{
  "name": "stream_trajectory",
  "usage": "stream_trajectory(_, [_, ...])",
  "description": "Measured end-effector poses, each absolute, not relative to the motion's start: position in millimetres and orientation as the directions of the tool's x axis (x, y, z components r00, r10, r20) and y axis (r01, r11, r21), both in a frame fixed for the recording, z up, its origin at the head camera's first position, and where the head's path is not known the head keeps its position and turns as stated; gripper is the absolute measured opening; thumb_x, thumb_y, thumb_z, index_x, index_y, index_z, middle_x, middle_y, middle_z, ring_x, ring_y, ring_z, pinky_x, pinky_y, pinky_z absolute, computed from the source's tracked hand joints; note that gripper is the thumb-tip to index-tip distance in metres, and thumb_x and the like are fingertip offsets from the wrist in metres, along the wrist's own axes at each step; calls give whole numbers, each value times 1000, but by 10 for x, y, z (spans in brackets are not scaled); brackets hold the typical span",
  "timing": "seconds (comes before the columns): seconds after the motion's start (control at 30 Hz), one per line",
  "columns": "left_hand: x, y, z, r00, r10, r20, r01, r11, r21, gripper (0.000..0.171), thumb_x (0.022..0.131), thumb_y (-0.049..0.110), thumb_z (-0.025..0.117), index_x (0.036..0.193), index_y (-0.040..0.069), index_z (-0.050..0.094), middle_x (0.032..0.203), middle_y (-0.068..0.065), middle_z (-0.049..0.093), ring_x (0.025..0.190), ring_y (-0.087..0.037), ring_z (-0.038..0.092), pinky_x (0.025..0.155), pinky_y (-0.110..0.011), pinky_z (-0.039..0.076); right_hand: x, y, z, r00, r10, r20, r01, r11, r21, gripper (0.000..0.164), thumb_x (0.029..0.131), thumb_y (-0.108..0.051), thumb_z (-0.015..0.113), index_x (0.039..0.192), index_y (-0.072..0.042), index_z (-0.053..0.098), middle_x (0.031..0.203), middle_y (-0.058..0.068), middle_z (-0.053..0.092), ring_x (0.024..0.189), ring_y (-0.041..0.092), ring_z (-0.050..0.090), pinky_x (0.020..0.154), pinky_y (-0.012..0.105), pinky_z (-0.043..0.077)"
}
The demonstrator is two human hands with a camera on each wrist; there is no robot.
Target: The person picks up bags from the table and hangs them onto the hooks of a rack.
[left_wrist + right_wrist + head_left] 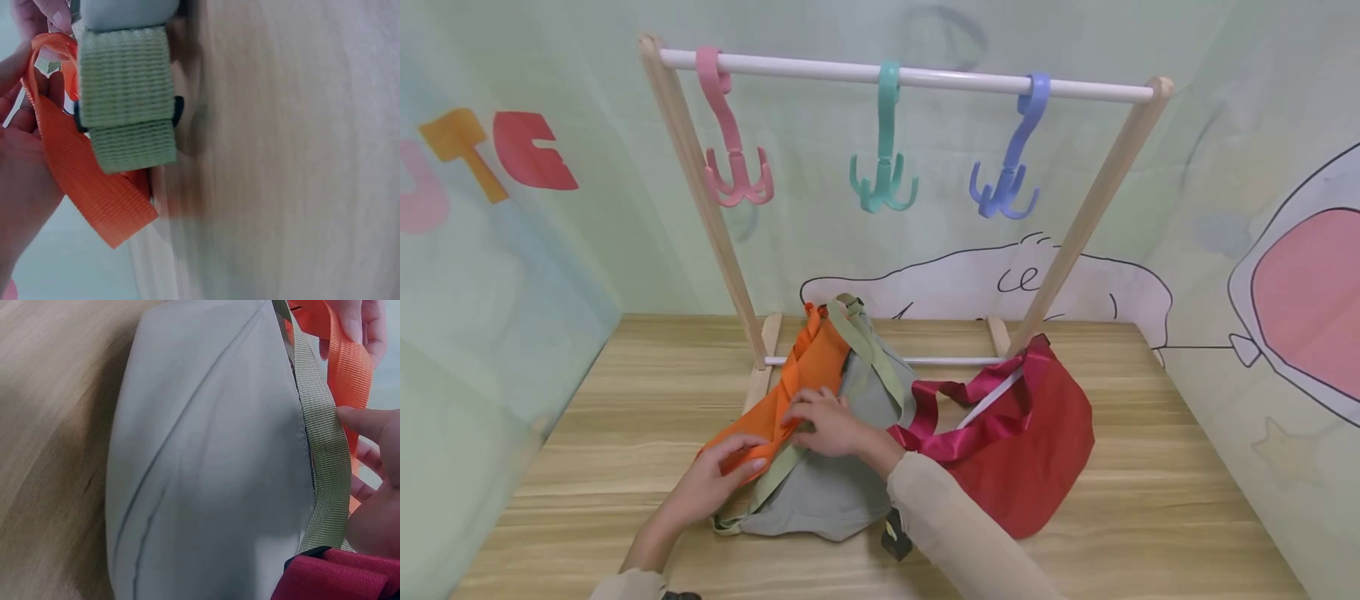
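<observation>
An orange bag [822, 360] with an orange strap [94, 181] lies against a grey bag [835, 492] with pale green straps [322, 437]. My left hand [711, 483] holds the orange strap between thumb and fingers at the near left side. Farther up the same strap, my right hand [829, 423] pinches it, with the thumb in front and fingers behind in the right wrist view. Right of my right forearm, a red bag [1030, 475] with shiny crimson straps rests on the table. Parts of the orange bag are hidden behind the grey one and my hands.
A wooden rack [1120, 183] with a white top bar [955, 79] stands at the back of the table [1150, 517]. From the bar hang a pink hook [737, 179], a green hook [883, 183] and a blue hook [1003, 187]. Printed cloth walls surround the table.
</observation>
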State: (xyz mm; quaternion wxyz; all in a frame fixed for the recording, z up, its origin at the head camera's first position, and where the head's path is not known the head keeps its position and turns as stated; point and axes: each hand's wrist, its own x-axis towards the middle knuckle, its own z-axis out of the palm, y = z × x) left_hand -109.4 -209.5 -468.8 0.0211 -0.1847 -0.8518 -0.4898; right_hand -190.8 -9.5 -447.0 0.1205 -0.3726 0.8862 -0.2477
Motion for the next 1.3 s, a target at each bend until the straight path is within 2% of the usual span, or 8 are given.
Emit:
stream_trajectory(0.27, [-1100,-2079,-4638,-922,289,257,368,451,813,18,86,7,62,104,8,62,96,1,59,90,-6,51,77,-22,42,-1919,-75,-4485,-702,-703,112,-638,551,-539,8,85,-16,65,92,-18,68,102,-6,51,92,12,40,75,25,26])
stream_trajectory(0.5, [-1085,-2067,-4607,-907,267,326,419,491,764,19,84,3,63,102,10,62,95,2,57,88,-7,50,77,-19,39,-1934,-22,-4442,-664,-728,172,-678,489,-549,3,84,-15,66,87,-14,66,107,-3,55,93,13,42,75,24,25])
stream_trajectory(0.67, [-1079,-2064,-4577,-907,256,334,420,503,756,20,84,2,63,102,10,62,95,2,57,87,-7,50,75,-19,40,-1953,34,-4376,-624,-765,160,-689,441,-575,4,84,-12,65,88,-12,64,107,-3,59,91,12,42,78,25,24])
stream_trajectory(0.97, [-1079,-2030,-4504,-898,266,351,439,480,759,21,84,1,62,102,11,61,92,3,55,80,-7,49,68,-22,40,-1968,124,-4261,-594,-801,77,-679,447,-582,4,85,-15,63,85,-11,63,80,-10,55,81,10,37,73,23,22])
stream_trajectory(1.3, [-1090,-2003,-4508,-884,252,394,468,498,730,19,83,-3,62,99,8,61,88,5,54,77,-6,47,68,-20,38,-1969,168,-4204,-598,-798,71,-670,450,-590,14,82,-15,67,96,-13,67,80,-9,57,80,10,37,74,24,20])
